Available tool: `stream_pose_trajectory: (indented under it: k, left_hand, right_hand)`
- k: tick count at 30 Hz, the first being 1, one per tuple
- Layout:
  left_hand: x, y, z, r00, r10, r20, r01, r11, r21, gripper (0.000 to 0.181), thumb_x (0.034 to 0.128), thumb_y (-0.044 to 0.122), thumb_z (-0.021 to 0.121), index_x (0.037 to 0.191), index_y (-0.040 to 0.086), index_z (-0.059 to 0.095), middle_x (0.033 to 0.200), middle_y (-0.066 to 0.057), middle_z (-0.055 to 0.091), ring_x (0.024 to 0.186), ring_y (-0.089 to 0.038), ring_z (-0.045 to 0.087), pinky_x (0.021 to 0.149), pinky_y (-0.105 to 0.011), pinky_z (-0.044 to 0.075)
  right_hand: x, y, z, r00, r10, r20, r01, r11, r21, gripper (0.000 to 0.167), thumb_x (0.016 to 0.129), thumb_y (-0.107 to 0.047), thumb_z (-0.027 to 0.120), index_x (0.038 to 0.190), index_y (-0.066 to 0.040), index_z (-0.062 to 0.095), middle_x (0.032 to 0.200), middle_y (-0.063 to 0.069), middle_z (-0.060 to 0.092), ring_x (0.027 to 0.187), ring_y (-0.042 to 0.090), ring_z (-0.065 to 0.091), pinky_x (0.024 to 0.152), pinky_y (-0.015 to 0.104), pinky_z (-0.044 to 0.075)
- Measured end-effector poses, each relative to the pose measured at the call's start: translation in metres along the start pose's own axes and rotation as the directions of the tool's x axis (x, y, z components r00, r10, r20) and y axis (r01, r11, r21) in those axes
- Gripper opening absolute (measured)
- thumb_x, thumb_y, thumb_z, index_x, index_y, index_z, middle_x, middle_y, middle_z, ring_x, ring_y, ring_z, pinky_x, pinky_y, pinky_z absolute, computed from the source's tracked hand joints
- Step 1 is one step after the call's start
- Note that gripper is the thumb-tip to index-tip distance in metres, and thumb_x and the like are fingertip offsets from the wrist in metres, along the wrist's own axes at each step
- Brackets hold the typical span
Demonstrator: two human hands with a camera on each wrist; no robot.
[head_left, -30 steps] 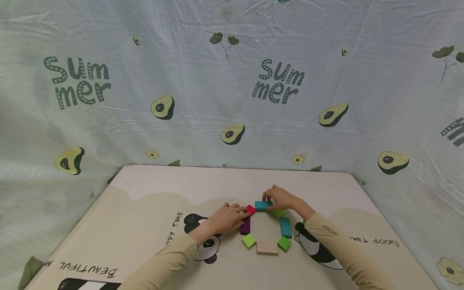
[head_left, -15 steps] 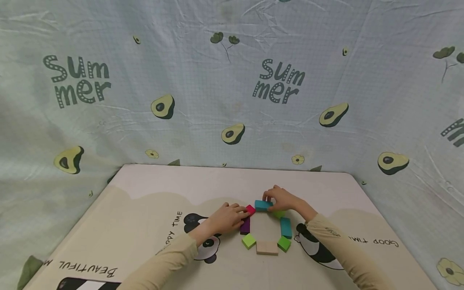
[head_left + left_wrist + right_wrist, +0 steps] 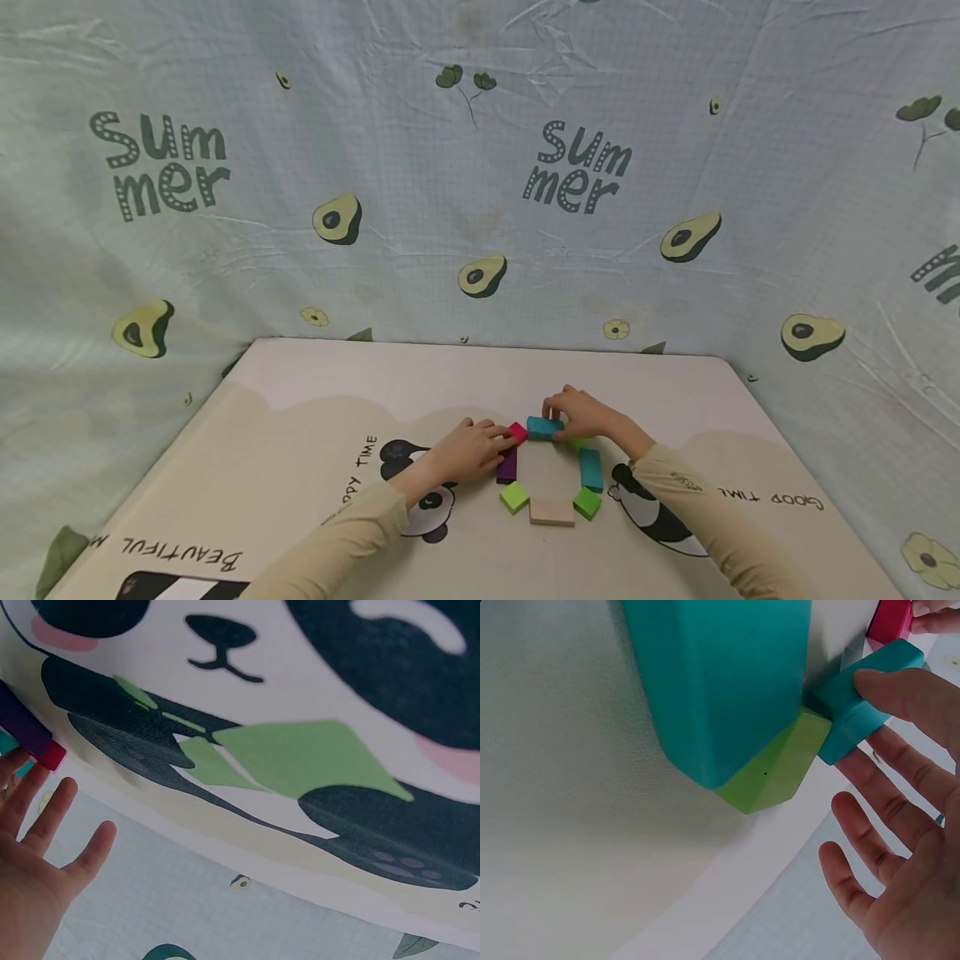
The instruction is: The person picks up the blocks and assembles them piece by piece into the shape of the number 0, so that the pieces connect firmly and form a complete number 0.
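In the head view my left hand [image 3: 468, 451] reaches in from the left, its fingertips on a small pinkish-red cube [image 3: 517, 433]. The left wrist view shows its fingers fairly straight at the cube's end; its thumb is hidden there. A purple block [image 3: 507, 467] lies just below that cube. My right hand [image 3: 585, 412] pinches a teal rectangular block [image 3: 543, 428] at the top of a ring of blocks, thumb on one face and fingers on the other. Under that hand sits a light green cube [image 3: 787, 769], partly covered in the head view, beside a second teal block [image 3: 591, 470].
The ring's lower side has a yellow-green cube [image 3: 515, 497], a plain wooden block [image 3: 552, 512] and a green cube [image 3: 587, 502]. All lie on a cream tabletop [image 3: 315, 467] printed with pandas and lettering. An avocado-patterned cloth [image 3: 405, 167] hangs behind.
The teal block in my right hand has shifted very slightly, its left end settling closer to the red cube. My left hand stays at the red cube.
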State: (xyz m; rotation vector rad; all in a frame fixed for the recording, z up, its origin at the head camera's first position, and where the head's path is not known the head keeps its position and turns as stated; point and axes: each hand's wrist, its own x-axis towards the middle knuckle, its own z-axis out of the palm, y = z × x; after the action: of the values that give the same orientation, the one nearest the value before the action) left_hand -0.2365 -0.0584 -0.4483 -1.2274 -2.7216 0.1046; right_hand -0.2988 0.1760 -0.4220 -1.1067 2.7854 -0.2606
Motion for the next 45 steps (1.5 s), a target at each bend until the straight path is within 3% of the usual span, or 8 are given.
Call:
stream_pose_trajectory:
  k: [10, 45]
  left_hand:
    - [-0.0002, -0.0001, -0.0011, 1.000, 0.005, 0.002, -0.005, 1.000, -0.004, 0.037, 0.0907, 0.030, 0.048, 0.126, 0.020, 0.052, 0.125, 0.001, 0.055, 0.112, -0.015, 0.051, 0.084, -0.037, 0.046]
    - [0.0010, 0.0005, 0.0040, 1.000, -0.012, 0.002, 0.012, 1.000, 0.017, 0.037, 0.0909, 0.031, 0.047, 0.126, 0.023, 0.051, 0.126, 0.004, 0.054, 0.113, -0.014, 0.051, 0.085, -0.036, 0.045]
  right_hand:
    - [0.0034, 0.0006, 0.0029, 1.000, 0.009, 0.025, -0.008, 0.999, -0.040, 0.022, 0.072, -0.020, 0.071, 0.090, -0.012, 0.062, 0.083, 0.004, 0.062, 0.084, 0.018, 0.046, 0.072, 0.041, 0.039]
    - [0.0027, 0.0042, 0.0075, 0.999, 0.047, -0.005, -0.048, 0.996, -0.079, 0.025, 0.073, -0.025, 0.070, 0.095, -0.015, 0.063, 0.084, 0.002, 0.062, 0.086, 0.019, 0.047, 0.077, 0.046, 0.040]
